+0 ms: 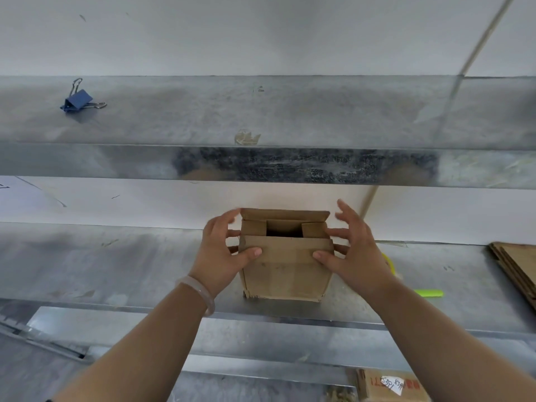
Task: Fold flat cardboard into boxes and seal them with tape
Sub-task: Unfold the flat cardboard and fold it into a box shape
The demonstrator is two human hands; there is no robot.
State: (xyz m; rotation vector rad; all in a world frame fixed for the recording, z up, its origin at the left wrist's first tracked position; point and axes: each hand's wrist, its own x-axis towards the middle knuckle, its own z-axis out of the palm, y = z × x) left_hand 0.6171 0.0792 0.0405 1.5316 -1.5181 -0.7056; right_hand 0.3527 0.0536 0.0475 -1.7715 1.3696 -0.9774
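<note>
Small brown cardboard box stands at six o'clock on the grey metal desk, flaps half shut. Left hand curls its fingers round the nine o'clock wall; right hand splays its fingers wide, thumb on the near flap. Likely light and crushable: hold the walls.

Setting: packing workshop.
Work surface: galvanized metal bench, scuffed and stained.
Above the bench: matching metal shelf carrying a blue binder clip.
Bench, right end: stack of flat cardboard.
Below the bench: labelled carton.
</note>
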